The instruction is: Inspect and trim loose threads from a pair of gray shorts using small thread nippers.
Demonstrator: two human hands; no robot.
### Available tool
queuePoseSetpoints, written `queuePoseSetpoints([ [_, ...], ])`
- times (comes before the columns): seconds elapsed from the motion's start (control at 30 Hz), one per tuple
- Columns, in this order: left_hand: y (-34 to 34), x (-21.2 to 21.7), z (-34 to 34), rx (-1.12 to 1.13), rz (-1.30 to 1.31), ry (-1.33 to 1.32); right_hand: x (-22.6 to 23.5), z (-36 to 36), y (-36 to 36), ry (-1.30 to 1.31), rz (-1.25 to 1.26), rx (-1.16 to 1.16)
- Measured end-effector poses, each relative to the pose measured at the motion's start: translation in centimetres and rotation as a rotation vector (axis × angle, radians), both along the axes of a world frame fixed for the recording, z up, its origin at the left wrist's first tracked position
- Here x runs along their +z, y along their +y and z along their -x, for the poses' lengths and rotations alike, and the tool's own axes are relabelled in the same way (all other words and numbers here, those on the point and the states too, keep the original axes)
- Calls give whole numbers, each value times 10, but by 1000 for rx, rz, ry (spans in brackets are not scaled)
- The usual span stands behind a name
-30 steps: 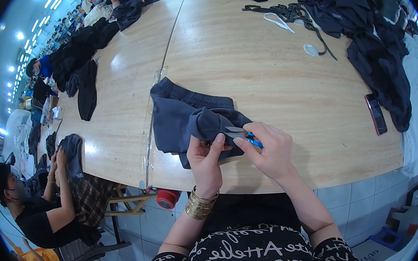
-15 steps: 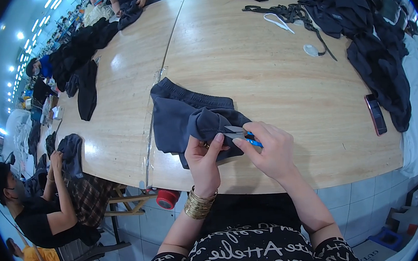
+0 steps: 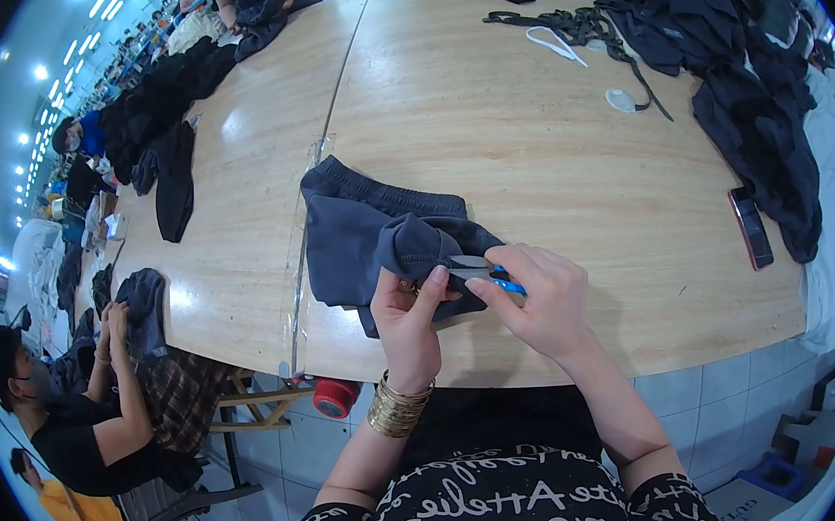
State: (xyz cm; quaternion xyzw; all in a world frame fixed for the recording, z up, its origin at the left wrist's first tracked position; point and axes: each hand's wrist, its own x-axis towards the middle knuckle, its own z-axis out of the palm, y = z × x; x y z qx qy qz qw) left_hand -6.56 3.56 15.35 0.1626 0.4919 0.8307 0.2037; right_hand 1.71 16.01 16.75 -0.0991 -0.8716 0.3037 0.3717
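The dark grey garment [image 3: 343, 242], gathered waistband [image 3: 393, 193] farthest away, lies bunched on the worktop [image 3: 569, 165]; blue-handled snips [image 3: 470, 264] point left at its raised fold.

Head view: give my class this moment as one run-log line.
left hand: pinching garment | right hand: holding snips, blades at garment | phone: on table, to the right

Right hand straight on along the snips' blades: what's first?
Likely the folded dark garment, at the tips of the right hand's snips; the left hand's thumb is close by. Depth is unclear: the tips may already touch cloth.
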Motion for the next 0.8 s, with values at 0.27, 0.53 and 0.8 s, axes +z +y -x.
queuePoseSetpoints([
  [0.27, 0, 0, -1, 1, 12, -8, 1, -1, -1, 1, 13, 8],
  [0.53, 1, 0, -2, 5, -4, -5, 1, 1, -3, 14, 32, -3],
  [0.8, 3, 0, -3, 6, -14, 1, 1, 2, -6, 17, 74, -18],
])
